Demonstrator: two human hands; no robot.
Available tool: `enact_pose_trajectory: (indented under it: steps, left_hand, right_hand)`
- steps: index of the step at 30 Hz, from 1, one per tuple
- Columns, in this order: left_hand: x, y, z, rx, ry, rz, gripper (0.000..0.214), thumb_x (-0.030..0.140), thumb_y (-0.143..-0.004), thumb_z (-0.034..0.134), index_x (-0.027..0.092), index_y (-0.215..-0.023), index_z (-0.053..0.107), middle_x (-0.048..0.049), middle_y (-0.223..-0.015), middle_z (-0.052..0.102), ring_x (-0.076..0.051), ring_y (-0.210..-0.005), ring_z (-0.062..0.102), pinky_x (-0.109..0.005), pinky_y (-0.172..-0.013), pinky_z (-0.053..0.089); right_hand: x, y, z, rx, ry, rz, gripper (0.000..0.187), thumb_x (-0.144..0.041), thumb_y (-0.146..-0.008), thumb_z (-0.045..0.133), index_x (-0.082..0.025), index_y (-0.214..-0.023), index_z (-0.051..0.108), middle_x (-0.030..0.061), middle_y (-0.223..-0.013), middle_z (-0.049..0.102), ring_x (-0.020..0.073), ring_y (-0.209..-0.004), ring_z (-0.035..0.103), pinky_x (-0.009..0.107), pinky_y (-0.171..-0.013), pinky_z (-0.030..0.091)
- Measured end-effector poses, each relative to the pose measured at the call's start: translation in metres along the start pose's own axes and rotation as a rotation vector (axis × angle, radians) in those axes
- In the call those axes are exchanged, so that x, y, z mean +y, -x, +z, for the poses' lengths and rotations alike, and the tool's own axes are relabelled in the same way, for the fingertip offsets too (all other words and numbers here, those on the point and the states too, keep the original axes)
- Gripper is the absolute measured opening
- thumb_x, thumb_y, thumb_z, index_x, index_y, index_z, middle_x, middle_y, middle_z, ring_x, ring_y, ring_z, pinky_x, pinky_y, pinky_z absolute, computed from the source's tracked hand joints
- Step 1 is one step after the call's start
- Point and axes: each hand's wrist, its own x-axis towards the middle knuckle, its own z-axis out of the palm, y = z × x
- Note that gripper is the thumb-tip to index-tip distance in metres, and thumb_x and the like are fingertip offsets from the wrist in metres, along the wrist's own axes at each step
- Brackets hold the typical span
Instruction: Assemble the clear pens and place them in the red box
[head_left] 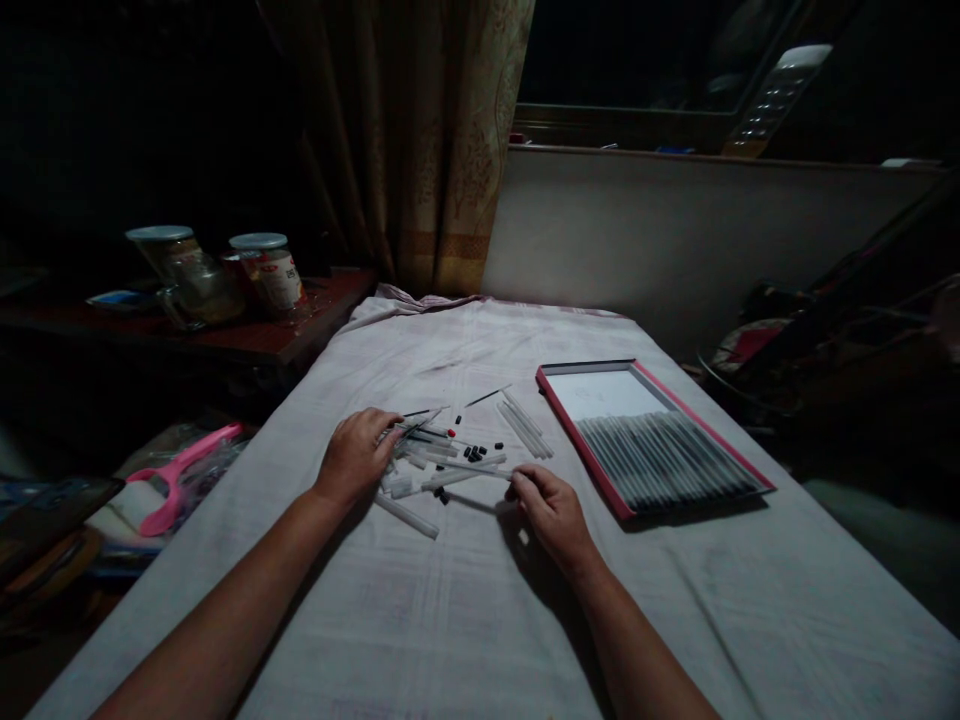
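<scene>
Clear pen barrel, just one in the grip: thin, see-through, lying nearly flat, pointing left above the white cloth. Pinched at its right end by the right hand, thumb and fingertips closed tight on it. Two hands in play: left hand palm down on the loose pile of parts, fingers curled, hold impossible to make out. One red-edged tray of pens off right, two jars far left.
</scene>
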Motion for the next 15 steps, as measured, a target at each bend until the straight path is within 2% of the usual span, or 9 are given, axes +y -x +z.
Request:
enact_pose_trajectory:
  steps: [1,2,6,10,15]
  left_hand:
    - [-0.004,-0.009,-0.002,-0.115,-0.095,-0.048,0.027,0.033,-0.092,0.051,0.023,-0.11,0.069,-0.009,-0.107,0.069,-0.025,-0.103,0.062,-0.036,-0.09,0.046]
    - [-0.007,-0.016,-0.004,-0.164,-0.122,-0.061,0.027,0.034,-0.089,0.055,0.023,-0.108,0.071,-0.0089,-0.104,0.07,-0.025,-0.1,0.063,-0.035,-0.087,0.047]
    - [-0.007,-0.034,-0.003,-0.271,-0.157,-0.056,0.022,0.032,-0.082,0.061,0.027,-0.099,0.075,-0.0057,-0.095,0.072,-0.023,-0.091,0.065,-0.03,-0.079,0.046]
    - [-0.002,-0.038,-0.002,-0.306,-0.162,-0.057,0.023,0.03,-0.085,0.057,0.027,-0.097,0.076,-0.0059,-0.096,0.072,-0.023,-0.092,0.065,-0.03,-0.077,0.046]
    - [0.002,-0.032,-0.006,-0.263,-0.149,-0.068,0.026,0.029,-0.09,0.049,0.024,-0.101,0.072,-0.0069,-0.101,0.071,-0.023,-0.096,0.065,-0.031,-0.079,0.047]
  right_hand:
    - [0.001,0.001,-0.003,0.023,-0.025,0.031,0.033,-0.048,-0.082,0.058,-0.018,-0.071,0.065,0.0021,-0.06,0.065,0.0151,-0.055,0.058,0.024,-0.052,0.045]
    - [0.003,0.002,-0.004,0.038,-0.051,0.056,0.034,-0.049,-0.081,0.059,-0.018,-0.07,0.065,0.0022,-0.06,0.065,0.0149,-0.054,0.058,0.024,-0.051,0.045]
    - [0.005,0.003,-0.004,0.072,-0.153,0.133,0.035,-0.051,-0.074,0.066,-0.016,-0.074,0.068,0.0025,-0.06,0.066,0.0139,-0.051,0.055,0.024,-0.049,0.044]
    - [0.001,0.002,-0.003,0.098,-0.246,0.21,0.038,-0.052,-0.068,0.071,-0.016,-0.078,0.069,0.0027,-0.06,0.066,0.0131,-0.047,0.052,0.023,-0.043,0.04]
    - [-0.003,0.0,-0.004,0.122,-0.321,0.266,0.041,-0.053,-0.062,0.075,-0.015,-0.078,0.069,0.0018,-0.058,0.065,0.0115,-0.045,0.051,0.022,-0.041,0.038]
